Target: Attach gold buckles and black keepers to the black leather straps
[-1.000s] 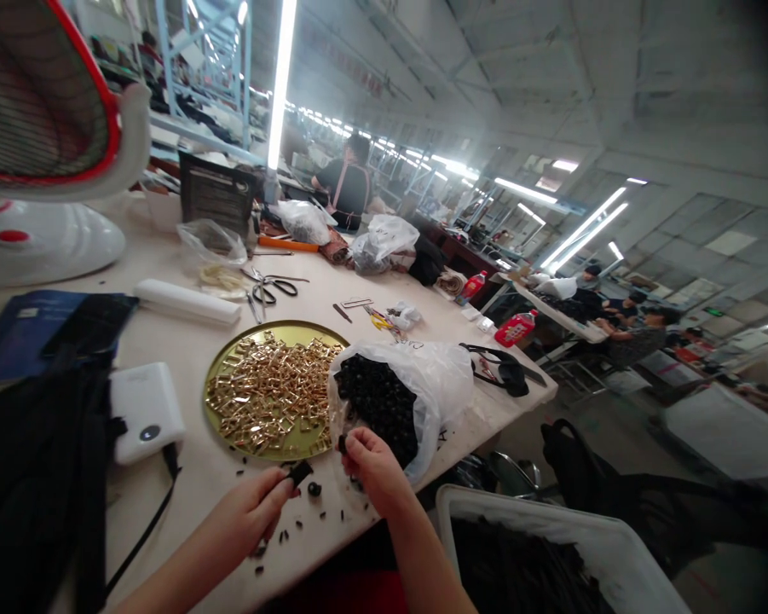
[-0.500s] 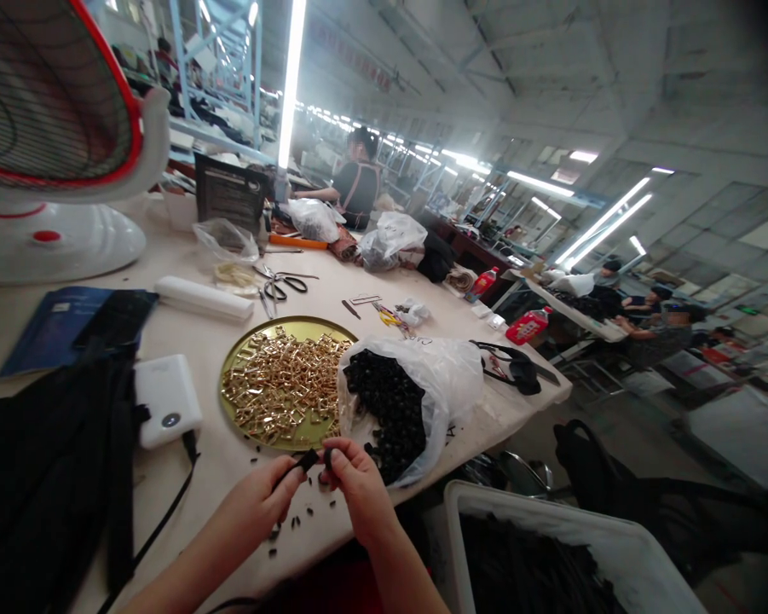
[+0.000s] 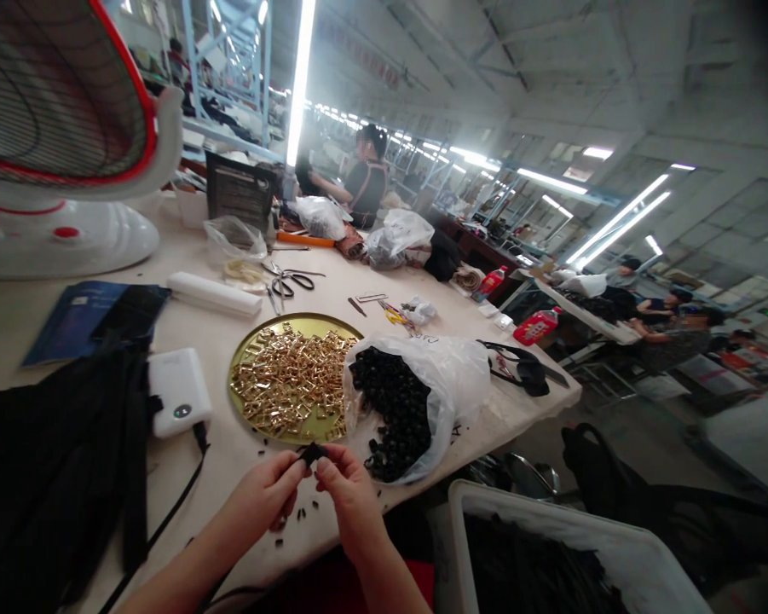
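My left hand [image 3: 269,490] is closed on a short black strap [image 3: 311,454], pinching it between thumb and fingers near the table's front edge. Opposite it, my right hand [image 3: 350,488] pinches the strap's other end; a small black loop there is mostly hidden by the fingertips. Just beyond both hands lies a round gold tray [image 3: 246,334] heaped with gold metal buckles [image 3: 300,375]. To its right, a white plastic bag [image 3: 457,375] lies on its side, its mouth full of small black loops [image 3: 393,409]. Several tiny black bits [image 3: 302,513] are scattered under my hands.
On the left stand a fan [image 3: 70,239], a white power bank [image 3: 179,392] and dark cloth [image 3: 57,477]. Scissors [image 3: 287,280] and pliers [image 3: 396,314] lie behind the tray. A white bin [image 3: 550,520] of black strips stands at lower right. People work farther back.
My right hand has come in against my left, bringing the small black loop to the strap's end. The view has shifted slightly, so the table appears farther right.
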Available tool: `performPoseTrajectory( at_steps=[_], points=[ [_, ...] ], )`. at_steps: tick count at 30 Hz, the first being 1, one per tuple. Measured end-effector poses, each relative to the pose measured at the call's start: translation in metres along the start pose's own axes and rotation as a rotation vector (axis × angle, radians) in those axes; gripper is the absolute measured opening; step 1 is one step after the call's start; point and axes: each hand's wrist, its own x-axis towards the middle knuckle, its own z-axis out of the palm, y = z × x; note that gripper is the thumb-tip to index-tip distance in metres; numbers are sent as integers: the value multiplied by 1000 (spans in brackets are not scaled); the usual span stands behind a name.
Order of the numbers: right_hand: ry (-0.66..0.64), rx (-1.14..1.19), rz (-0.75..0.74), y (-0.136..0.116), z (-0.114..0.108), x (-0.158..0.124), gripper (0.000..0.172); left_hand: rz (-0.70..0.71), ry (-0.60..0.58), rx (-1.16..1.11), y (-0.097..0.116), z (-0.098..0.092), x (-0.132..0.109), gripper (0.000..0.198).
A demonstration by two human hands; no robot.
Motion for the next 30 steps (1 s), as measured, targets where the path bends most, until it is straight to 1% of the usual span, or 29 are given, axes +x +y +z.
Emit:
performPoseTrajectory(
  at_steps=[2,5,8,10,12,15,19,22,24,27,29,30],
  points=[
    [-9,48,45,1,-1,-1,23,9,20,54,0,0,-1,34],
    [12,188,116,0,-3,1,24,34,44,119,1,1,-2,32],
    [39,255,129,1,-4,1,27,28,39,129,0,3,-4,33],
    [45,214,105,3,-5,-1,26,9,28,129,0,5,-5,34],
    [35,125,66,6,-6,-3,23,4,25,149,0,6,-7,35],
    [20,-18,-17,11,-8,-6,23,15,17,193,-1,6,-10,34],
    [19,-112,-97,12,-11,-8,20,69,-68,297,-5,4,-9,29],
    [-51,-222,-86,9,-13,-8,18,94,-101,321,-9,3,-7,29],
    [-75,-219,-56,4,-15,-7,18,77,-103,299,-11,2,-7,29],
    [-21,-148,11,-2,-17,-5,21,23,-172,192,-13,-3,-10,26],
    [25,-100,34,-1,-16,-5,22,-24,-210,127,-13,-6,-14,41],
    [28,-71,40,2,-15,-4,24,-38,-207,111,-12,-8,-15,49]
  ],
)
